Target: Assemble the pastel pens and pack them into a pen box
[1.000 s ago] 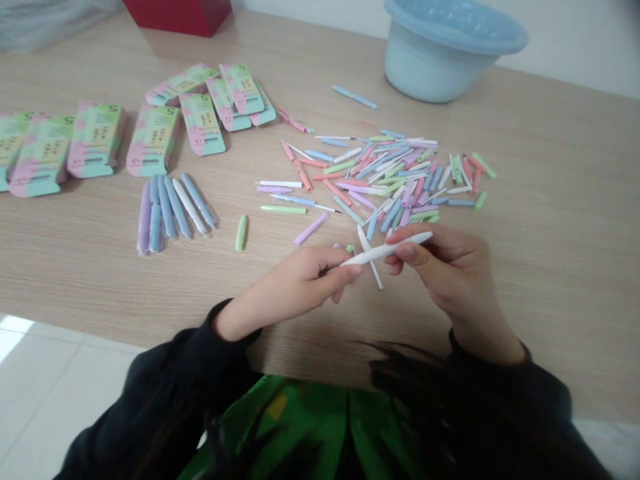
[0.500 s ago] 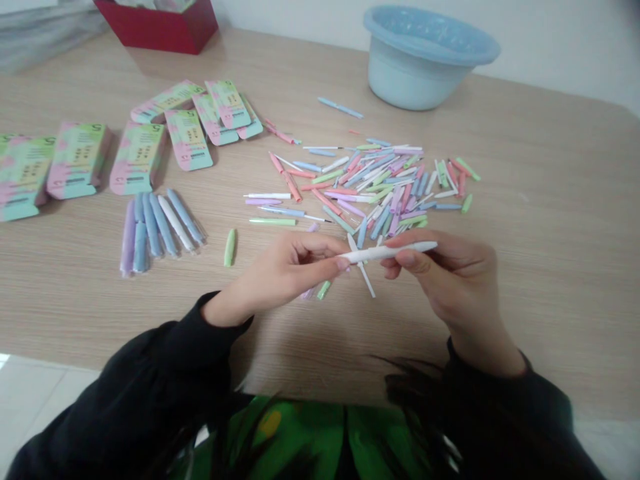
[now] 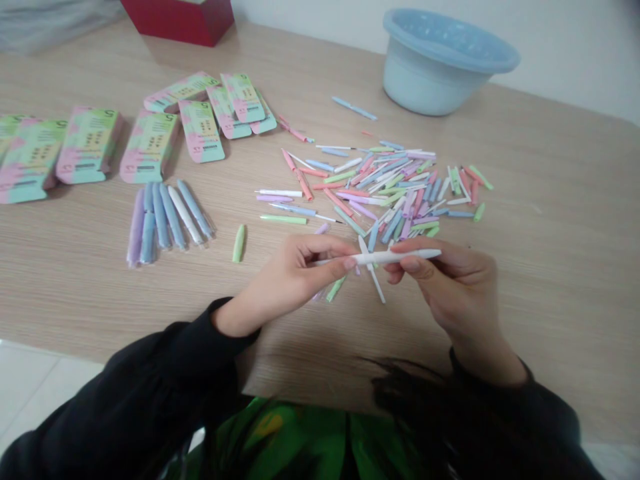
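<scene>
A white pen (image 3: pixel 379 257) lies level between my two hands, above the table. My left hand (image 3: pixel 300 272) pinches its left end between thumb and fingers. Near the other end, my right hand (image 3: pixel 445 270) grips it, and the tapered tip sticks out past the thumb. Under the pen, another white pen part (image 3: pixel 376 283) lies slantwise on the table. A green pen piece (image 3: pixel 336 289) and a purple piece lie partly behind my left hand. Just beyond my hands spreads a loose pile of pastel pen parts (image 3: pixel 395 180), with caps, barrels and thin refills mixed.
Several wrapped pens (image 3: pixel 163 217) lie in a row at left, beside a lone green cap (image 3: pixel 239 243). Printed pen boxes (image 3: pixel 90 143) stretch along the left side. A blue basin (image 3: pixel 430 83) and a red box (image 3: pixel 183 23) stand at the back of the wooden table (image 3: pixel 550 267).
The whole scene has shifted slightly to the right as the camera turned. Both hands keep hold of the white pen, and a thin part now shows at its left end by my left hand.
</scene>
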`<state>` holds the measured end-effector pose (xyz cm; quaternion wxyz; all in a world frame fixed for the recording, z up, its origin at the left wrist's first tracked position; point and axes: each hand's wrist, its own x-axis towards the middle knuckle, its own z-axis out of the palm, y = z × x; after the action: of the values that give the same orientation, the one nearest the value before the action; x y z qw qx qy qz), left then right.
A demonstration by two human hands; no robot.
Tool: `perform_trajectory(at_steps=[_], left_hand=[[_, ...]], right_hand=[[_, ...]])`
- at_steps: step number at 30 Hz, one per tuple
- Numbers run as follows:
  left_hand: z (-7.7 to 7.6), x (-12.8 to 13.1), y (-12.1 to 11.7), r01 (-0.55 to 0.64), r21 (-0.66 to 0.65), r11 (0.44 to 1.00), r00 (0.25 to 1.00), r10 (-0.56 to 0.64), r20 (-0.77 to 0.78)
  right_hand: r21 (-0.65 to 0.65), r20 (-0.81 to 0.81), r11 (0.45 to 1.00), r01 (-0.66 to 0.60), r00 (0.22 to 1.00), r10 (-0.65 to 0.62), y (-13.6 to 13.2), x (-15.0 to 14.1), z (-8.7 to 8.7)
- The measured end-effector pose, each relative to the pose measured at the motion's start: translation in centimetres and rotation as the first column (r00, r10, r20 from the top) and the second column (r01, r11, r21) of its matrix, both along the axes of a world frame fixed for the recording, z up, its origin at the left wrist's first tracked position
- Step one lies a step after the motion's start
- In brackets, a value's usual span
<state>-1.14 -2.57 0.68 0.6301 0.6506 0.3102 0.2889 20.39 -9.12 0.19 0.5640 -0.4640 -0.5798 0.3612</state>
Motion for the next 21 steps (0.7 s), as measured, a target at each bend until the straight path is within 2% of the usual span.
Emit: perform_trajectory(at_steps=[5,9,13,15,17,19,21], left_hand=[[0.2,-0.7,-0.1,0.187,-0.061,0.981,0.974,-0.193,-0.118],[0.5,-1.1,0.4,0.260,-0.018,0.966,0.955,-0.259,-0.144],[0.7,-1.2,0.7,0.309,0.076,0.948,0.935,-0.289,-0.203],[0.5,-1.2,0.7,0.308,0.138,0.941,0.931,-0.268,-0.247],[0.0,-1.1,0.5,0.269,0.254,0.929,0.942,-0.198,-0.272],[-0.5,-0.9,0.1,0.183,0.446,0.876,0.967,-0.079,-0.240],[-0.9,-0.7,-0.3,0.067,0.610,0.790,0.987,0.037,-0.156]], right_hand=[[-0.064,-0.003,0.998,-0.008,1.000,0.008,0.0,0.1,0.0],[-0.084,-0.027,0.995,-0.049,0.999,0.047,-0.1,0.3,0.2],[-0.088,-0.005,0.996,-0.029,1.000,0.029,-0.3,0.5,0.3],[-0.085,0.011,0.996,-0.020,1.000,0.021,-0.3,0.5,0.3],[-0.085,0.023,0.996,-0.003,1.000,0.005,-0.3,0.5,0.2],[-0.094,0.012,0.995,0.031,0.999,-0.030,-0.2,0.3,0.1],[-0.101,-0.027,0.994,0.051,0.998,-0.054,-0.1,0.1,0.0]])
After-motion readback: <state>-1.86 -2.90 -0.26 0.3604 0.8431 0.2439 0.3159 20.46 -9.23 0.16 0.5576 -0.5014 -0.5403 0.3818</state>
